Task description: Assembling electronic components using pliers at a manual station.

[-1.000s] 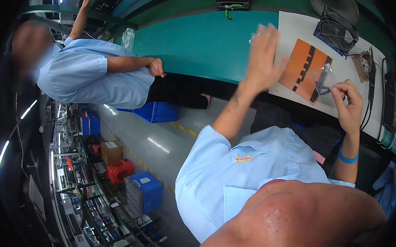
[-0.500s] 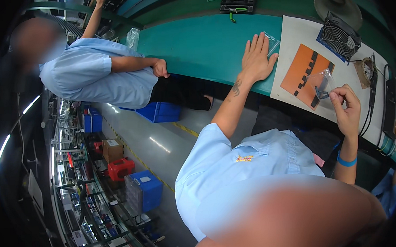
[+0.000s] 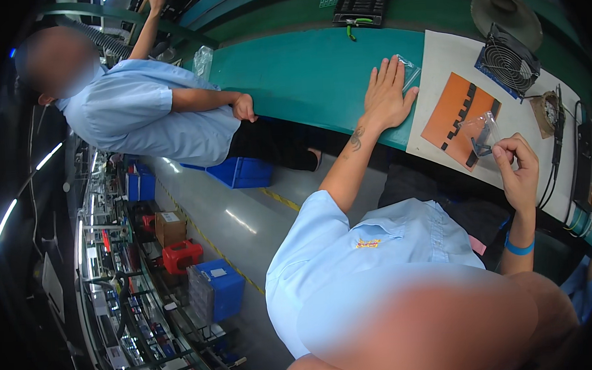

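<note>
My left hand lies flat with fingers stretched out on the green tabletop. Under its fingertips and beside them is a clear plastic bag. Thumb and fingers of my right hand pinch a second clear plastic bag, which has small dark pieces inside. That bag hangs over the lower right part of an orange sheet. Several black pieces form a stepped row on the sheet, which rests on a white mat.
A black fan stands on the mat's far side, before a grey round shade. Cables and a thin black tool lie at right. Green-handled pliers sit near a black tray. A co-worker stands at left.
The bag in my right hand has turned a little and shows more of its flat side. My left hand stays flat on the table. The whole view has shifted slightly.
</note>
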The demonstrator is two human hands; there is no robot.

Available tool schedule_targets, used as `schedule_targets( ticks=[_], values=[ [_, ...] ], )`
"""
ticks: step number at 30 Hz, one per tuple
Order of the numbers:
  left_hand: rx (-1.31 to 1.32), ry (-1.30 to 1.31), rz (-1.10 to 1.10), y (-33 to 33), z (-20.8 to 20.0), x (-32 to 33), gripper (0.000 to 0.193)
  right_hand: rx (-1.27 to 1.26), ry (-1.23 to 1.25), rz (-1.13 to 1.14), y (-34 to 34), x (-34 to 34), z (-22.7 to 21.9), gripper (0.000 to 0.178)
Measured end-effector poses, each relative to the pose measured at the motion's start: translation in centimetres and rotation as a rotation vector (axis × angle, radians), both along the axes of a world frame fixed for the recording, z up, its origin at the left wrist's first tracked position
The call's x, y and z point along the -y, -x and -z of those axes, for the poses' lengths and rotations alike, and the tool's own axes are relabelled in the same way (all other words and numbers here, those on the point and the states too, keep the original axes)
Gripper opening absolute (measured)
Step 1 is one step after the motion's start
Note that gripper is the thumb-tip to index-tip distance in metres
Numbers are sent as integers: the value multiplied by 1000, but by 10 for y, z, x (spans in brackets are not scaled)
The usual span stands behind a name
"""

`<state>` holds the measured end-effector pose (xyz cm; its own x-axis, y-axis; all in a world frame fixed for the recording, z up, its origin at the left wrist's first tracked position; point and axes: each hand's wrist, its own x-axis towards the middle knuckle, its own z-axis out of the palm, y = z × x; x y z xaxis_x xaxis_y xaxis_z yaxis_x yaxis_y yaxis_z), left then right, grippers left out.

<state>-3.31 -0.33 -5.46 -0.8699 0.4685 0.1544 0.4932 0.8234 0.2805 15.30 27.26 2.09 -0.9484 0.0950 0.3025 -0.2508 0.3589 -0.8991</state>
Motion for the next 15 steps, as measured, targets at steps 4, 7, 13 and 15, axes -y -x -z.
schedule_targets(
  ticks=[4,7,13,15],
  values=[
    [4,-2,1,1,0,-1,74,-12,-5,1,-1,1,-2,3],
    [5,4,1,1,0,-1,74,-25,-4,-2,-2,2,-1,3],
    [11,13,-2,0,0,-1,74,-21,24,-22,-7,6,5,3],
    [10,17,0,1,0,-1,74,-21,25,-22,-8,6,6,3]
  ],
)
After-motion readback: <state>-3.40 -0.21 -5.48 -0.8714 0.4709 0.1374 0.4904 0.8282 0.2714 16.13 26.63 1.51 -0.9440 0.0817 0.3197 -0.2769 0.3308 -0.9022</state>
